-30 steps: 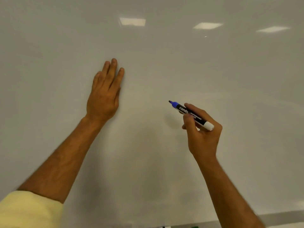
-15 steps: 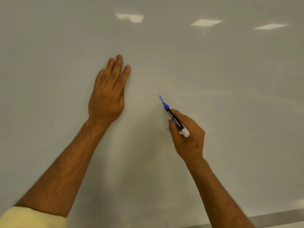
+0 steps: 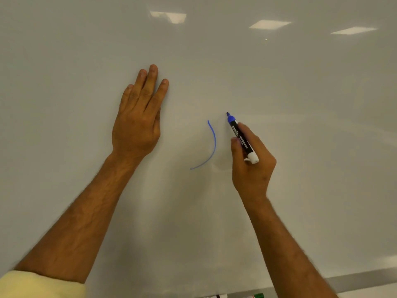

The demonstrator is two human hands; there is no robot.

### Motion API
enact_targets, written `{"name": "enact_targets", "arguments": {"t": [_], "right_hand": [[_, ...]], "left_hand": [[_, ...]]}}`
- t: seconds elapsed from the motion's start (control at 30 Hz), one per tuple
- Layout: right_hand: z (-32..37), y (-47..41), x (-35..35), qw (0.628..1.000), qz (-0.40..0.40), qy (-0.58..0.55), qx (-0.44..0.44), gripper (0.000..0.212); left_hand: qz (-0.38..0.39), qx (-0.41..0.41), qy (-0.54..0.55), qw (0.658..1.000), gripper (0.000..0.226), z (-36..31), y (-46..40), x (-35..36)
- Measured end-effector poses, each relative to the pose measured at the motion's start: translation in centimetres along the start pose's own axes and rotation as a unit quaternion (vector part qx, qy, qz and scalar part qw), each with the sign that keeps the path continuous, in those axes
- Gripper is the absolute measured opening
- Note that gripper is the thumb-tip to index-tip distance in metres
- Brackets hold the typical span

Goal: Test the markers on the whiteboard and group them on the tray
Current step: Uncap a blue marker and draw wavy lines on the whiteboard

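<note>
Head view shows, nearest to me at the bottom edge, a yellow sleeve (image 3: 38, 284) on my left arm and the ends of some other markers (image 3: 257, 295), one with a green part; what they lie on I cannot tell, and no tray is visible. Further up, my right hand (image 3: 251, 166) has its grip clamped on the marker (image 3: 241, 138), thumb and fingers curled round the black barrel near its middle. The white rear end sticks out behind my hand and the blue tip points up and to the left. Whether the tip touches the whiteboard (image 3: 300, 104) I cannot tell for sure. Just left of it is a curved blue line (image 3: 213, 145), so I judge this marker works. Further still, my left hand (image 3: 137, 125) lies flat on the board with the fingers straight, holding nothing.

I judge that the marker is light and stiff, with a smooth plastic barrel that can slip. Holding it at the middle is good, close enough to the tip for control. Light pressure is enough; the tip is soft.
</note>
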State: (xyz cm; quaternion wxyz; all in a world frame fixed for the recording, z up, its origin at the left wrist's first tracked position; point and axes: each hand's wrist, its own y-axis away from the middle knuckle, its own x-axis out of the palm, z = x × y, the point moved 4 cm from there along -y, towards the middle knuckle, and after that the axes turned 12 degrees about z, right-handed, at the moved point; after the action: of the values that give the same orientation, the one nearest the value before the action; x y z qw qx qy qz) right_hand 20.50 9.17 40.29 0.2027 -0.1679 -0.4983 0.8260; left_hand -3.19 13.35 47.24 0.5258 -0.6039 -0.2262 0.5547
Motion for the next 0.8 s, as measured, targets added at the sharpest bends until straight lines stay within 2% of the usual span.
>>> {"name": "enact_targets", "arguments": {"t": [0.13,0.3,0.4,0.47,0.53,0.6,0.67,0.8], "right_hand": [[-0.8,1.2,0.2,0.998,0.037,0.023,-0.039,0.028],[-3.9,7.8,-0.8,0.997,0.010,0.076,0.024,0.022],[-4.0,10.5,0.2,0.992,0.093,0.089,0.004,0.023],[-3.6,9.3,-0.3,0.995,0.084,0.060,0.013,0.022],[-3.5,6.3,-1.8,0.999,0.008,0.030,0.041,0.022],[-3.1,2.9,-3.0,0.998,-0.031,0.023,0.042,0.026],[-2.5,0.4,-3.4,0.999,-0.016,0.025,0.023,0.029],[-2.7,0.0,-3.2,0.997,0.062,0.045,-0.030,0.032]], "left_hand": [[-0.004,0.000,-0.001,1.000,0.054,0.0,0.0,0.0],[-0.003,0.000,-0.001,1.000,0.055,-0.1,0.0,0.0],[-0.005,-0.001,-0.002,1.000,0.056,0.0,0.0,0.1],[-0.004,-0.002,0.002,1.000,0.057,0.1,0.1,0.1],[-0.004,-0.005,0.004,1.000,0.057,0.0,0.1,0.2],[-0.006,-0.003,0.004,1.000,0.056,0.0,0.1,0.2],[-0.007,-0.001,0.006,1.000,0.056,0.0,0.1,0.1],[-0.008,-0.002,0.008,1.000,0.056,0.0,0.1,0.2]]}}
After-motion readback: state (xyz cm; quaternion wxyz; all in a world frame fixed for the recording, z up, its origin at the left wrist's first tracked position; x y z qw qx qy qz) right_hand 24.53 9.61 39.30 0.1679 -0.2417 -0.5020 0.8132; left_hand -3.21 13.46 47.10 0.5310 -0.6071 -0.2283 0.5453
